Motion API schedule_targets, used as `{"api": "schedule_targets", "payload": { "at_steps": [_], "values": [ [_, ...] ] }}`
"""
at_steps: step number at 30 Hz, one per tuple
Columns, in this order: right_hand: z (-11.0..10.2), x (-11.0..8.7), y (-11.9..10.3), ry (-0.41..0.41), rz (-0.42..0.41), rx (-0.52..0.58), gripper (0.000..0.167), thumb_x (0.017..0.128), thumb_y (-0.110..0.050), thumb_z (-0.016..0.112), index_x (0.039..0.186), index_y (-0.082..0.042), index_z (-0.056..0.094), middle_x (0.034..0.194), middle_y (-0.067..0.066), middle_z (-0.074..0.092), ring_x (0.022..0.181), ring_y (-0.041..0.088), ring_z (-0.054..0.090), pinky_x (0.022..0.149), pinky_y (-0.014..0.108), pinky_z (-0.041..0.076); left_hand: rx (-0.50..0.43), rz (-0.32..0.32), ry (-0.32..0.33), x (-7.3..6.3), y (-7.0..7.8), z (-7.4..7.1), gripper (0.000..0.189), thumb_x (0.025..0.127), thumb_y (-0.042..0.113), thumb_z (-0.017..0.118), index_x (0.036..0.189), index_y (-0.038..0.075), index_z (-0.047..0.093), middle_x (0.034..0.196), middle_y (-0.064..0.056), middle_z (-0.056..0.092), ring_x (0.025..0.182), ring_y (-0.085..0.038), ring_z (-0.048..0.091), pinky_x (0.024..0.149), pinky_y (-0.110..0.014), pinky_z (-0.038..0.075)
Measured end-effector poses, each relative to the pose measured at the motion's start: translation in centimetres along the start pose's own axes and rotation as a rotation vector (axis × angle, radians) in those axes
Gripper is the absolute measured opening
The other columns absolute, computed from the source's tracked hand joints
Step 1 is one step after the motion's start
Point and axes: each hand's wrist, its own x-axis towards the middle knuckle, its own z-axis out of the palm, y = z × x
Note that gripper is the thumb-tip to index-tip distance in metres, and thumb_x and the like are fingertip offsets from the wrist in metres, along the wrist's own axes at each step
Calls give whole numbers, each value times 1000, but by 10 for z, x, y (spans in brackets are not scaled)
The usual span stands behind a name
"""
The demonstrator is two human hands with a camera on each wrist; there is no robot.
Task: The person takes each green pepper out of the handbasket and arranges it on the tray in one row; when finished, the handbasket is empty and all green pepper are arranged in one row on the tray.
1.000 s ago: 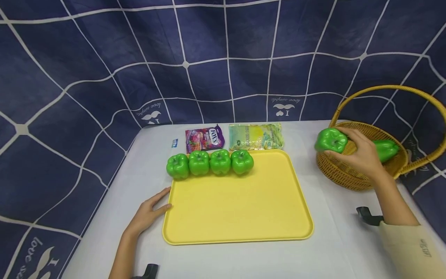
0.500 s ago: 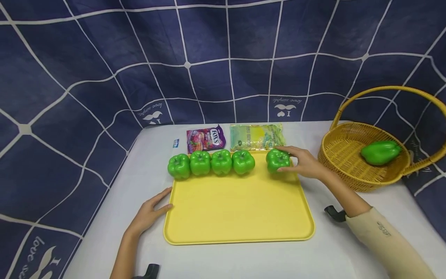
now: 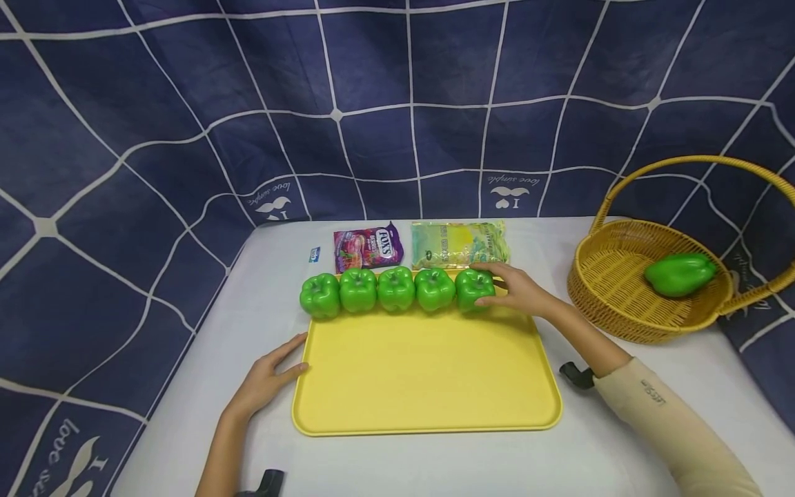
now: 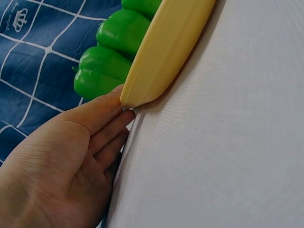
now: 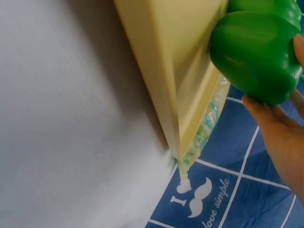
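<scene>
In the head view my right hand (image 3: 520,293) grips a green bell pepper (image 3: 470,291) between thumb and fingers. That pepper stands at the right end of a row of several green bell peppers (image 3: 396,290), along the far edge of a yellow tray (image 3: 422,376). The right wrist view shows the same bell pepper (image 5: 256,54) with fingertips against its side. My left hand (image 3: 261,383) rests at the tray's left edge, thumb and fingers spread. In the left wrist view the fingers of my left hand (image 4: 71,156) lie fairly straight and touch the tray's rim (image 4: 166,52).
A wicker basket (image 3: 596,297) with a tall handle stands at the right, with one green pepper (image 3: 680,274) inside. Behind the tray lie a purple candy bag (image 3: 368,248), a yellow-green packet (image 3: 459,244) and a small blue wrapper (image 3: 315,254). Blue checked cloth hangs behind.
My right hand has carried a bell pepper left from above the basket to the tray, then slid it up beside the row. The left hand has stayed in place.
</scene>
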Motion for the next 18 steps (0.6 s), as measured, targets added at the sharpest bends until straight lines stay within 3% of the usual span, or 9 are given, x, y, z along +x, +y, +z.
{"api": "schedule_targets", "payload": {
  "at_steps": [9, 18],
  "values": [
    [5, -2, -1, 27, -4, -70, 76, 76, -33, 75, 138, -5, 40, 132, 17, 44, 114, 32, 49, 93, 48, 44, 1, -14, -1, -1, 0, 0, 66, 82, 47, 64, 140, 23, 42, 144, -3, 37, 135, -32, 26, 106, -57, 22],
    [4, -2, -1, 29, -6, -101, 81, 75, -38, 75, 139, -5, 38, 139, 13, 40, 121, 33, 43, 97, 50, 40, -13, -19, -1, 0, 2, 0, 65, 82, 46, 65, 140, 24, 42, 144, -4, 37, 135, -32, 26, 106, -58, 21]
  ]
}}
